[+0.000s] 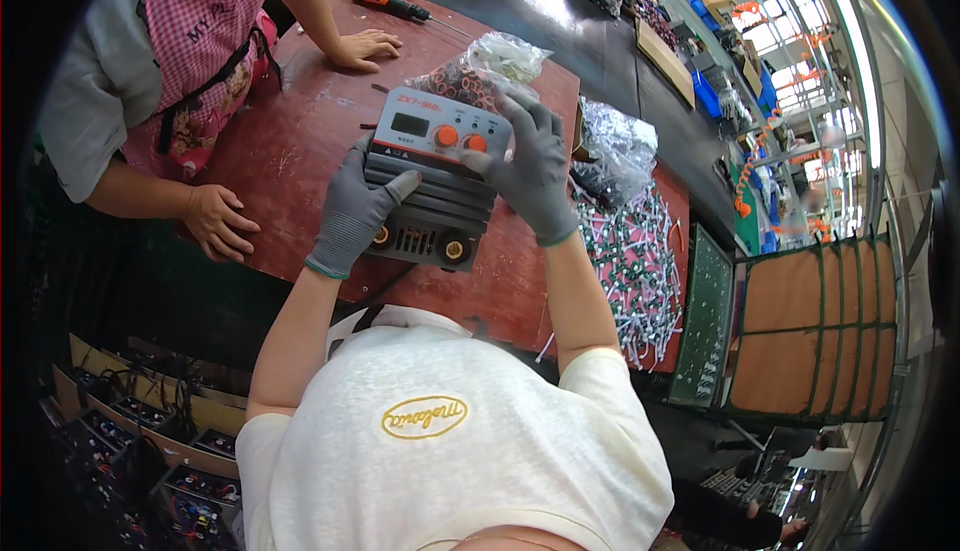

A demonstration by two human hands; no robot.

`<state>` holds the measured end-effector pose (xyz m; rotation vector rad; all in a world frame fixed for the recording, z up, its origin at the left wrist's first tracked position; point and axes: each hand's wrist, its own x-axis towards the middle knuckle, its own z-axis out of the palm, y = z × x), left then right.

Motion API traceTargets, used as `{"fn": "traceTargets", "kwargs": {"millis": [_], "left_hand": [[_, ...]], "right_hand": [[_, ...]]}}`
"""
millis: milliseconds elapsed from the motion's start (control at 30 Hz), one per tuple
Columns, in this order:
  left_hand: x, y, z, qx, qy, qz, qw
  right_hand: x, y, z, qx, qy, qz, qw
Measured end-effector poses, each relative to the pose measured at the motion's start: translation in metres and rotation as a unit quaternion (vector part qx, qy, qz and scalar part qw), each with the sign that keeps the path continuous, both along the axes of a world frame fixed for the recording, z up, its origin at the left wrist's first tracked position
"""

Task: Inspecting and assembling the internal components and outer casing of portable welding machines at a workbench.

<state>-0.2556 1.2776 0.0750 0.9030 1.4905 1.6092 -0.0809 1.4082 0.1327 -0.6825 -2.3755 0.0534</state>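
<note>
An inverter welding machine [432, 183] is tilted up in front of me over the red tabletop. Its front has a light grey panel with a dark display and two orange knobs, black ribs below, and brass-coloured sockets at the bottom. My left hand [352, 209], in a grey glove, grips its left side, thumb across the ribs. The gloved right hand [532, 173] clasps the upper right corner, with the thumb over the panel's front beside the right knob [474, 142] and the fingers along the edge. The back of the machine is hidden.
Behind the machine lies a clear bag of small orange-and-dark parts [465, 76]. An orange-black electric screwdriver [390, 3] rests at the far edge. Many white-tipped wires [630, 271] cover the table's right. Another person's hands [222, 223] rest on the left side.
</note>
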Motion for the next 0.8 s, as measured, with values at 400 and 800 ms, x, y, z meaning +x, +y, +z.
{"fn": "traceTargets", "kwargs": {"millis": [400, 800], "left_hand": [[-0.002, 0.002, -0.010, -0.006, 0.009, 0.007, 1.000], [-0.003, -0.003, -0.009, -0.009, 0.017, 0.005, 1.000]], "right_hand": [[-0.020, 0.018, 0.013, -0.137, 0.025, 0.020, 0.990], [-0.063, 0.020, -0.003, -0.015, -0.084, -0.096, 0.992]]}}
